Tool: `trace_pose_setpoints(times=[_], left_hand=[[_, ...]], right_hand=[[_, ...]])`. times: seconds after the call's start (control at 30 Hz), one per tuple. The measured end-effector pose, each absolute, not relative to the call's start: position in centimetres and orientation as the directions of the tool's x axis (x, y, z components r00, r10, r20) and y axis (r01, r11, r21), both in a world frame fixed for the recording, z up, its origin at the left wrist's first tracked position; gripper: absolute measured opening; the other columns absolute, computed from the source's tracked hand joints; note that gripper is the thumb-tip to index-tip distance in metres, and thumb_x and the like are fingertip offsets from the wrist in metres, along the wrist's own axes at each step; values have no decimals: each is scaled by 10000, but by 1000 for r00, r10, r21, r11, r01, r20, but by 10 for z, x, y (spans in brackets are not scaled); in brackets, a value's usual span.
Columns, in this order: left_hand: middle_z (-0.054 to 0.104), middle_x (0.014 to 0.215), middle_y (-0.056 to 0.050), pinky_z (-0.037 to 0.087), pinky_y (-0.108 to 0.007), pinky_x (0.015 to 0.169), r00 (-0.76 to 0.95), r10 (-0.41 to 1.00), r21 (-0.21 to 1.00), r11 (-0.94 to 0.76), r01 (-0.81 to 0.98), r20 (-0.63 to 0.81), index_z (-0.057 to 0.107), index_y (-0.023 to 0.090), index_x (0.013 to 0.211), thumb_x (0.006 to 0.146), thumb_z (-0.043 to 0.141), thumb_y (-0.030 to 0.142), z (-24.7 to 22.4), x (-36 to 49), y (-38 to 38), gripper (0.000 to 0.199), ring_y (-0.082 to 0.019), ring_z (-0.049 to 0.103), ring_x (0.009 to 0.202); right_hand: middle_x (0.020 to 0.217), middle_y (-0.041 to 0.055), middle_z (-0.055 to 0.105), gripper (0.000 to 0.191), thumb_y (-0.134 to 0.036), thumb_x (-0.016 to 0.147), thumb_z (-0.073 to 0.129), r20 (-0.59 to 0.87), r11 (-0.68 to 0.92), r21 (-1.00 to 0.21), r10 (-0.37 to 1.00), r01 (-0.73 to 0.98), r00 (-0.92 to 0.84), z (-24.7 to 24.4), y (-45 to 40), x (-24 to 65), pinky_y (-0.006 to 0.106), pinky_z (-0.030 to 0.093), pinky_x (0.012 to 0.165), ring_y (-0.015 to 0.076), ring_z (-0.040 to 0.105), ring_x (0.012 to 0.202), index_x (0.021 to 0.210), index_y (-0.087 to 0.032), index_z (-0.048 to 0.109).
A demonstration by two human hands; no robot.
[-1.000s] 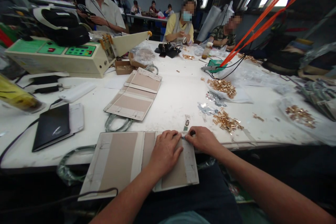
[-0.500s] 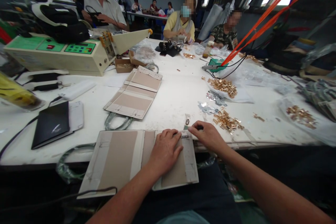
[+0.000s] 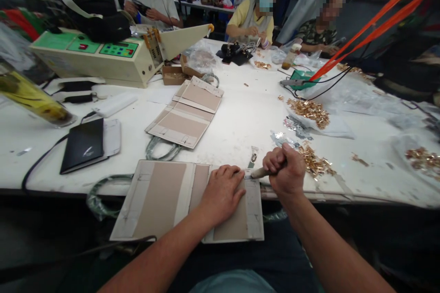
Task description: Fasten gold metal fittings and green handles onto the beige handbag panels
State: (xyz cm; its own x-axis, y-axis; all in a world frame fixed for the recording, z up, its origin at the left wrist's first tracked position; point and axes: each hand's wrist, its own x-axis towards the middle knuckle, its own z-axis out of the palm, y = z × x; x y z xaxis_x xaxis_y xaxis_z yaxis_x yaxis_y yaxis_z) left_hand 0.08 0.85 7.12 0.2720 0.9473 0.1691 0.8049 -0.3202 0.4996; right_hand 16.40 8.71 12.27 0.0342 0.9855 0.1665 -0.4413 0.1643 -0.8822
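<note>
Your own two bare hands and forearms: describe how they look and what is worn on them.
The left hand and right hand wear no gloves. The slender left forearm and right forearm show no sleeve, watch or bracelet where visible. Smooth, pale teal cloth shows between them.

Boards (image 3: 167,181), gold pieces (image 3: 318,162) on table (image 3: 242,116)

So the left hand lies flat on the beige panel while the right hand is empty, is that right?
Not quite: the right hand isn't empty. The head view shows it gripping a tool, while the left hand lies flat on the beige panel.
</note>
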Motion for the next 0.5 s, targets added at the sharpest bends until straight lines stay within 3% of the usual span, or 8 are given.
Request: trace_pose_setpoints(times=[0.23, 0.5], left_hand=[[600, 1403, -68, 413, -491, 1084, 264, 947, 506, -320, 801, 181, 586, 241, 1385, 947, 701, 270, 73, 1, 8, 453, -289, 482, 1314], [614, 1378, -65, 421, -502, 1070, 265, 948, 515, -319, 796, 177, 599, 256, 1370, 952, 684, 283, 74, 1, 7, 427, -299, 490, 1304]], right_hand=[[478, -26, 432, 512, -470, 974, 625, 224, 211, -974, 957, -85, -183, 128, 80, 155, 295, 344, 490, 119, 416, 441, 553, -219, 475], [492, -11, 464, 553, -464, 996, 594, 239, 274, -958, 926, 85, -293, 134, 81, 155, 298, 364, 543, 124, 429, 486, 521, -211, 466]])
